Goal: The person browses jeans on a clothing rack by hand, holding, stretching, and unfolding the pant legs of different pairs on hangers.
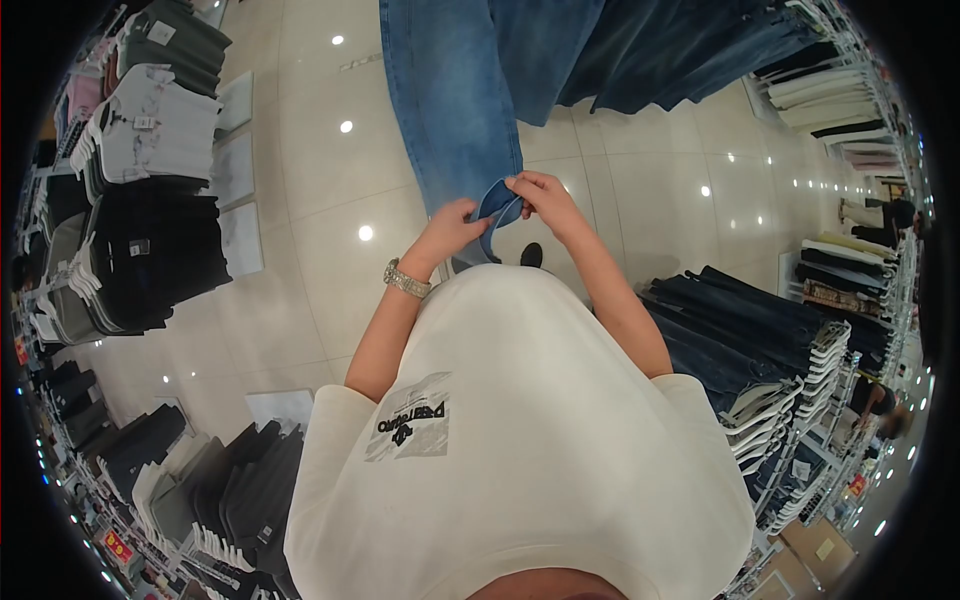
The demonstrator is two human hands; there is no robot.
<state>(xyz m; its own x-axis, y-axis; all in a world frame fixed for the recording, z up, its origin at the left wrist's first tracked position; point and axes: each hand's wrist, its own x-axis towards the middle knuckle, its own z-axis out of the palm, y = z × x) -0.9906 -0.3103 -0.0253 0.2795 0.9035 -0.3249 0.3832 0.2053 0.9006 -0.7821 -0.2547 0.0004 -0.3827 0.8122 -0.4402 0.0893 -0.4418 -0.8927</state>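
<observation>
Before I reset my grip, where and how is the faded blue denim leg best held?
Probably pinch the faded blue denim leg by opposite edges of its hem, coming from the side of the person. Its open end gapes that way, and the thin edge suits a pinch; the left hand and right hand hold it there.

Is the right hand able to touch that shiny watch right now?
Probably yes: nothing seems to cover the watch. But the right hand is pinching the blue jeans, so it may have to let go first.
</observation>
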